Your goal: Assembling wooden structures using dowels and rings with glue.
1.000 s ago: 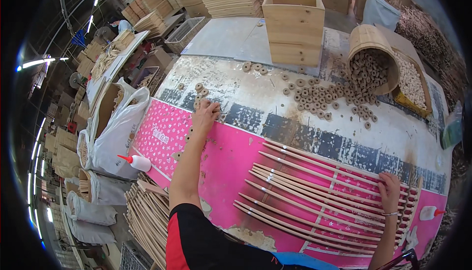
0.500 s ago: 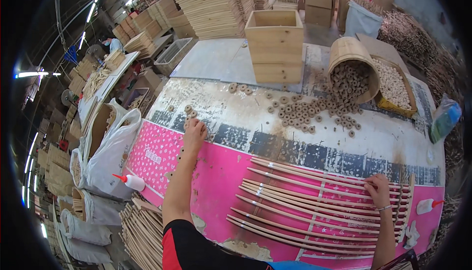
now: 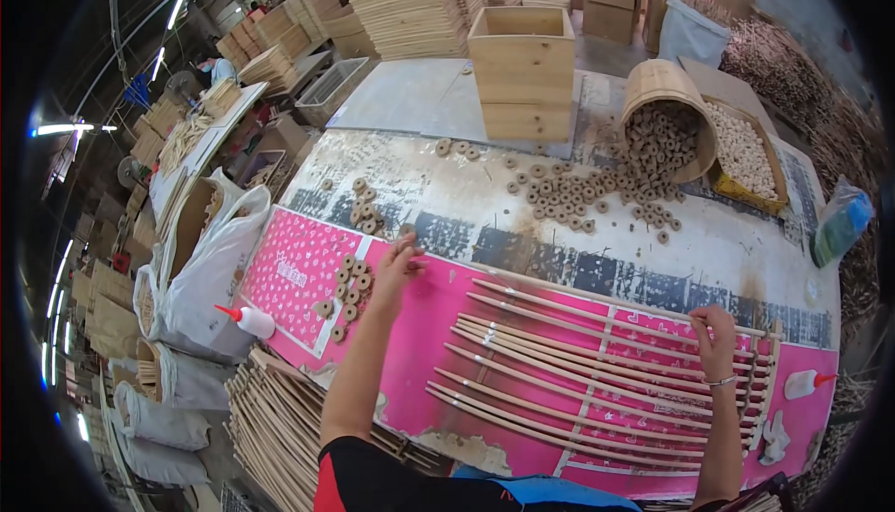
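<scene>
My left hand (image 3: 396,274) is over the pink sheet, fingers pinched, with a small brown wooden ring (image 3: 407,230) at the fingertips. Beneath and beside that forearm lies a group of similar rings (image 3: 351,294); another cluster (image 3: 365,217) sits just beyond. My right hand (image 3: 715,335) pinches the farthest of several long thin wooden sticks, close to its right end. The sticks (image 3: 559,374) fan out side by side across the sheet, their right ends meeting a wooden crossbar (image 3: 773,377). The right fingertips partly hide the held stick.
A tipped wooden bucket (image 3: 667,83) spills rings across the table, near a tall wooden box (image 3: 524,83) and a tray of pale beads (image 3: 746,153). Glue bottles (image 3: 254,322) with red tips lie at both sides. White sacks (image 3: 219,279) and a stick bundle (image 3: 280,428) stand left.
My left hand has moved right from the far ring cluster, uncovering rings there and on the pink sheet. My right hand stays at the farthest stick's right end. The view has shifted slightly.
</scene>
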The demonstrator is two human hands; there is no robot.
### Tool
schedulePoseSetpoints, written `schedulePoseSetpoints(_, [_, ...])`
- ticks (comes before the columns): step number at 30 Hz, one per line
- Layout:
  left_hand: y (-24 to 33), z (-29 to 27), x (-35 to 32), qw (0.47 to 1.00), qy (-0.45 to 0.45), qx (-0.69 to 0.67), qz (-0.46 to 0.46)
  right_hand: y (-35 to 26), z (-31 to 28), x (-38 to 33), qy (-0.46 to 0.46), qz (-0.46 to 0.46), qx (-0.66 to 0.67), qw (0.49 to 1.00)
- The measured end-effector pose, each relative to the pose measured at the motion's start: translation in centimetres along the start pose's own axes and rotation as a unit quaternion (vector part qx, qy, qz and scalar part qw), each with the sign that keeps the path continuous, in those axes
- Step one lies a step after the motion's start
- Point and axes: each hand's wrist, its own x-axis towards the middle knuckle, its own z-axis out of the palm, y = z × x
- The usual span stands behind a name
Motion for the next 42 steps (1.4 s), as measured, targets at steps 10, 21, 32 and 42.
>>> schedulePoseSetpoints(10, [-0.6,4.6,-3.2,0.992,-0.036,-0.084,-0.088,-0.7,2.0,-0.3,-0.004,0.003,0.037,0.999])
schedulePoseSetpoints(21, [-1.0,6.4,-4.2,0.990,-0.103,-0.083,-0.042,-1.4,2.2,-0.3,-0.027,0.005,0.022,0.999])
schedulePoseSetpoints(32, [-1.3,8.6,-4.8,0.988,-0.077,-0.101,-0.088,-1.8,1.9,0.4,-0.037,-0.003,0.021,0.999])
schedulePoseSetpoints(42, [-2.3,9.5,-4.1,0.986,-0.080,-0.115,-0.086,-2.4,1.6,1.4,-0.065,0.015,0.030,0.997])
